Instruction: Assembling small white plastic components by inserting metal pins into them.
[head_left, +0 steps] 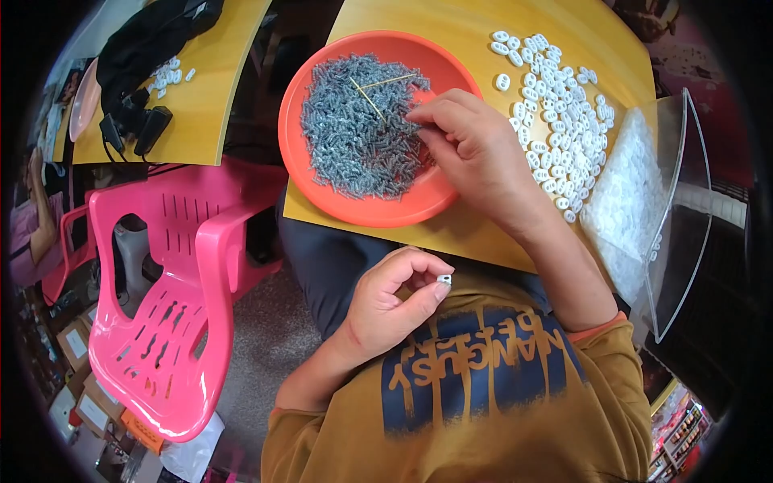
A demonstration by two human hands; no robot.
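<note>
A round red plastic bowl (378,211) holds a heap of small grey screw-like pieces (354,137). Over its right side is my right hand (475,145), thumb and forefinger pinched together at the pile; what lies between the fingertips is too small to make out. Two thin yellowish sticks (369,100) rest on the heap. Closer to my body, in front of the table edge, my left hand (398,294) pinches a small white plastic piece (444,279) with a dark hole between thumb and forefinger.
Many white oval two-holed pieces (555,121) lie scattered on the yellow table (386,16) at right. A clear plastic bag (628,201) of white pieces sits beside them. At left are a pink chair (161,322) and another table (217,80) with black cloth (153,40).
</note>
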